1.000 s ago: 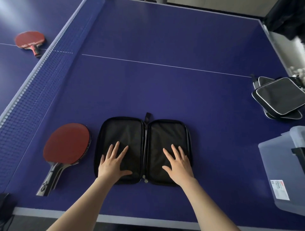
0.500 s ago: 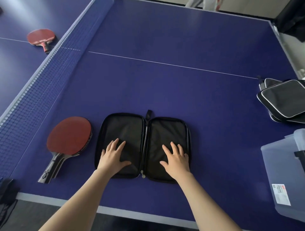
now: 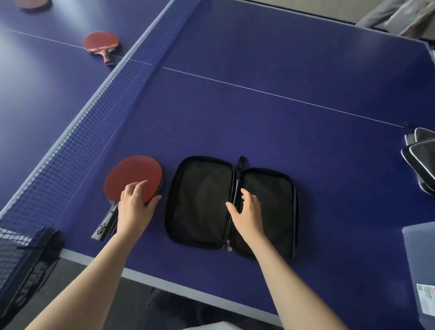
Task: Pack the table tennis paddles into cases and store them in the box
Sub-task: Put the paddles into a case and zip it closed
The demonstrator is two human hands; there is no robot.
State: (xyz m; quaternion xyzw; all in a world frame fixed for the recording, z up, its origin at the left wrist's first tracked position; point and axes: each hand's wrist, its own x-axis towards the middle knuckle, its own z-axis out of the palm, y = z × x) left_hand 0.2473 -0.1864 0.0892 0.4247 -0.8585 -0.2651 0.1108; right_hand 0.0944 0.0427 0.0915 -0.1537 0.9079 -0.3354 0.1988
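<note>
A black zip case [image 3: 202, 200] lies open flat near the table's front edge, both halves showing. Just left of it a red paddle [image 3: 133, 174] lies flat with its black handle pointing toward me. My left hand [image 3: 135, 208] is over the paddle's lower blade, fingers curled on the rubber and the thumb against its right edge. My right hand [image 3: 247, 212] rests on the case at the centre spine, fingers relaxed. A clear plastic box [image 3: 421, 259] stands at the right edge, partly out of frame.
The net [image 3: 94, 113] runs diagonally on the left. Beyond it lie a second red paddle [image 3: 101, 42] and part of a third [image 3: 33, 2] at the top edge. Closed black cases [image 3: 421, 160] are stacked at the far right.
My left hand left the case's left half and moved onto the red paddle. My right hand shifted from the right half toward the spine. The camera swung left.
</note>
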